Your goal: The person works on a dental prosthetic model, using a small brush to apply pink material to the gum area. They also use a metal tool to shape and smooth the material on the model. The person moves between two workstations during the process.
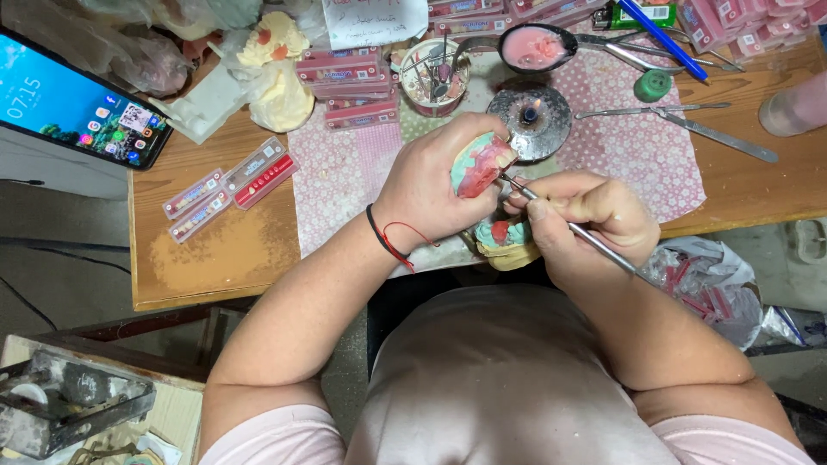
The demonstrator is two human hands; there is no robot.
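We see the left hand point(435, 185) curled around a dental model point(479, 164) of teal plaster with pink and red wax, fingers wrapped at its back and the waxed face turned toward the other hand. The right hand point(584, 222) is closed in a pen grip on a thin metal instrument point(573, 228), whose tip touches the wax on the model just off the left hand's fingertips, while the handle runs back past the right wrist. Beneath the two hands, just under the right knuckles, lies a second cast point(506, 238), teal on a cream base. Just beyond the left hand's knuckles stands a small burner point(530, 120) on a round dark dish, and farther out a ladle point(532, 47) of pink wax. Well out beyond the left forearm lie flat tooth cards point(228, 185) on the wooden table point(224, 258), with a tablet point(73, 103) farther still.
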